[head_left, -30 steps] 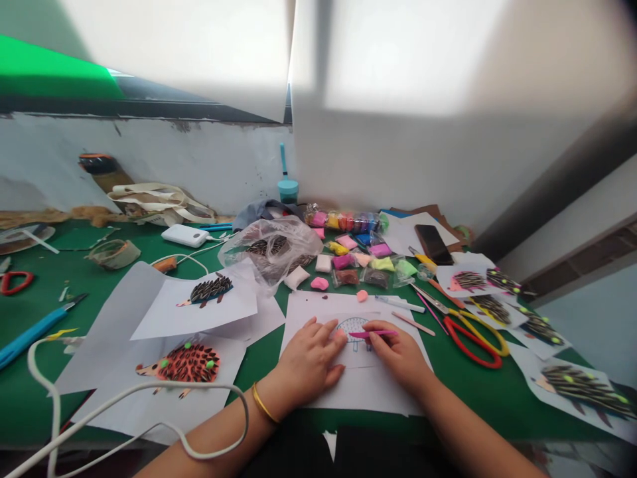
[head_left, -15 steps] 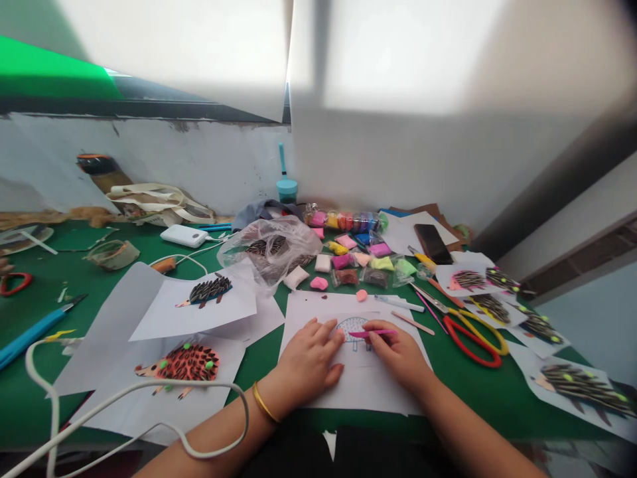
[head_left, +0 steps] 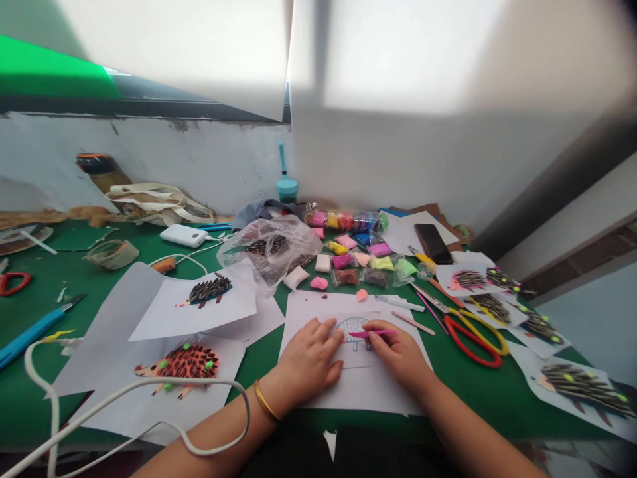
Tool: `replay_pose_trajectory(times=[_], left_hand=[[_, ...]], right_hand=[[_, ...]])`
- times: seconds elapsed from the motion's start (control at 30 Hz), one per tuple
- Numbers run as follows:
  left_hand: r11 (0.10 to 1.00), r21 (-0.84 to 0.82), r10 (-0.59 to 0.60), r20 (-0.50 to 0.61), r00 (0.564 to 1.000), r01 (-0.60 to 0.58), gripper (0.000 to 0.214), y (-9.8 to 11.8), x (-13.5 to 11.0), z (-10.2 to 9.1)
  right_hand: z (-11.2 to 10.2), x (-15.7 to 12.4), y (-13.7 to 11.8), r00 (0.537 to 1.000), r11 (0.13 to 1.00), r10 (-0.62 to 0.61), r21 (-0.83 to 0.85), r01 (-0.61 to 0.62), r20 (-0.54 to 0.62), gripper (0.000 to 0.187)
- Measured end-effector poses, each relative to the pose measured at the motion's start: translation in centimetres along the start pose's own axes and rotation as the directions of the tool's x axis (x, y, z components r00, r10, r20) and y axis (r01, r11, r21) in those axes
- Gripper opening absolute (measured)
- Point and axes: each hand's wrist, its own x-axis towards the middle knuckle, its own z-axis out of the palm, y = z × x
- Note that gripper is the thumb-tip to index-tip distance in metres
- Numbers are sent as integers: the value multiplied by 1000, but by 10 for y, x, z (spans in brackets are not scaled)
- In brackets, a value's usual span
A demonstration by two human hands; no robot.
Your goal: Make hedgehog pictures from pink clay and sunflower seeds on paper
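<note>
A sheet of white paper (head_left: pixel 368 388) lies in front of me with a hedgehog drawn in blue outline (head_left: pixel 354 324), its body filled with small marks. My left hand (head_left: pixel 311 362) rests flat on the sheet, fingers stretched out, their tips at the left end of the drawing beside a little pink clay. My right hand (head_left: pixel 401 355) pinches a magenta clay modelling tool (head_left: pixel 371 334), whose tip points left across the drawing. Above the drawing sit a salmon clay lump (head_left: pixel 361 295), a capped white pen (head_left: pixel 401 303) and a pinkish stick (head_left: pixel 413 322).
Packets of coloured clay (head_left: pixel 344 260) and a clear bag of striped seeds (head_left: pixel 271 252) lie behind the sheet. Scissors (head_left: pixel 472 335) and a phone (head_left: pixel 432 243) are to the right. Finished seed hedgehogs (head_left: pixel 186 365) lie on both sides. A white cable (head_left: pixel 199 384) loops over my left forearm.
Both hands stay almost in place. The pink bit by my left fingertips shows less than before, and the left hand has shifted very slightly.
</note>
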Motion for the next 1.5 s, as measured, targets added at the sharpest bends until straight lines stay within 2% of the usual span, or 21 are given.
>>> replay_pose_trajectory(times=[0.53, 0.83, 0.97, 1.13, 1.5], left_hand=[[1000, 10, -20, -36, 999, 21, 45, 2, 6, -3], [997, -21, -74, -30, 997, 74, 49, 1, 9, -6], [997, -59, -58, -35, 998, 55, 39, -1, 8, -8], [999, -29, -30, -35, 999, 29, 33, 2, 10, -9], [996, -53, -69, -46, 997, 67, 49, -2, 10, -8]], right_hand=[[0, 1, 1, 1000, 999, -3, -35, 3, -2, 29], [0, -1, -1, 1000, 1000, 4, -6, -4, -12, 28], [0, -1, -2, 1000, 1000, 1, -21, -1, -12, 28], [0, -1, -2, 1000, 999, -10, -33, 10, -13, 28], [0, 0, -2, 1000, 999, -6, -40, 6, -6, 29]])
